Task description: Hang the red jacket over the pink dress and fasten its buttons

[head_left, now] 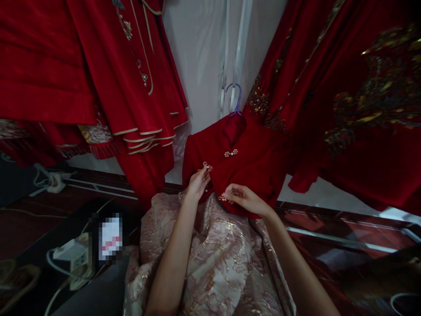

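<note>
A red jacket (253, 171) with a stand-up collar lies in front of me on a purple hanger (238, 97). Its front carries pearl-and-gold flower clasps; the top clasp (230, 153) sits below the collar. My left hand (198, 183) is closed in a pinch on the jacket's left-side front edge, its fingertips at the middle clasp (208, 166). Lower down, the fingers of my right hand (241, 196) pinch the other front panel by a clasp loop (222, 198). Under the jacket spreads a shiny pinkish-gold brocade cloth (220, 259).
Red embroidered garments hang at left (108, 74) and right (368, 145). A white metal rack post (235, 44) stands between them. At lower left, a power strip (79, 259) with plugged-in cords lies on a dark surface beside a blurred-out phone-like screen (110, 237).
</note>
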Motion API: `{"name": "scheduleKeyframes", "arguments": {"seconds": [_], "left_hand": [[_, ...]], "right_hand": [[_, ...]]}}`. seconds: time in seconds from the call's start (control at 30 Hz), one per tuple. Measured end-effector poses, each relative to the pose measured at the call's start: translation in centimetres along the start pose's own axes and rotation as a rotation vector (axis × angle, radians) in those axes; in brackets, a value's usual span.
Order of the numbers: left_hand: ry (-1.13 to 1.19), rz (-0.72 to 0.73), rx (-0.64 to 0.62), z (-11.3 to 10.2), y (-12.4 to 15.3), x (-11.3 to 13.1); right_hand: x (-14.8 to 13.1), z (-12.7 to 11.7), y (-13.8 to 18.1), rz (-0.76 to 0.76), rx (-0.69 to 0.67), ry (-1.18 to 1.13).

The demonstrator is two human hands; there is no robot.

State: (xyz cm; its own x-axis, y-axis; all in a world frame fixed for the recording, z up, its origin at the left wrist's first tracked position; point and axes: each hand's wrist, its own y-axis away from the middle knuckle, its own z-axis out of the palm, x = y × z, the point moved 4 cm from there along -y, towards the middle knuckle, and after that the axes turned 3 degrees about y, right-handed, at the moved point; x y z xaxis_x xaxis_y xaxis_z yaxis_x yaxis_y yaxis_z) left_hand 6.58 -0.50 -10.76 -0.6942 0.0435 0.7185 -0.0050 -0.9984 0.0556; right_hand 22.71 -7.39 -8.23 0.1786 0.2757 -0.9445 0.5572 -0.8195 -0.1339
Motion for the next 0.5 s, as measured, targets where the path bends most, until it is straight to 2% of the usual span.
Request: {"name": "scheduleKeyframes", "arguments": {"seconds": [0.13, 0.33, 0.5], "left_hand": [[-0.084, 0.049, 0.038, 0.1, 0.0, 0.1], [-0.286, 0.198, 0.134, -0.6, -0.2, 0.4], [-0.571, 0.165, 0.011, 1.0, 0.5, 0.8]], "right_hand": [[-0.3, 0.4, 0.0, -0.006, 0.001, 0.047], [-0.7, 1.2, -0.1, 0.0, -0.006, 0.05], [-0.9, 1.1, 0.2, -0.005, -0.031, 0.053]]}}
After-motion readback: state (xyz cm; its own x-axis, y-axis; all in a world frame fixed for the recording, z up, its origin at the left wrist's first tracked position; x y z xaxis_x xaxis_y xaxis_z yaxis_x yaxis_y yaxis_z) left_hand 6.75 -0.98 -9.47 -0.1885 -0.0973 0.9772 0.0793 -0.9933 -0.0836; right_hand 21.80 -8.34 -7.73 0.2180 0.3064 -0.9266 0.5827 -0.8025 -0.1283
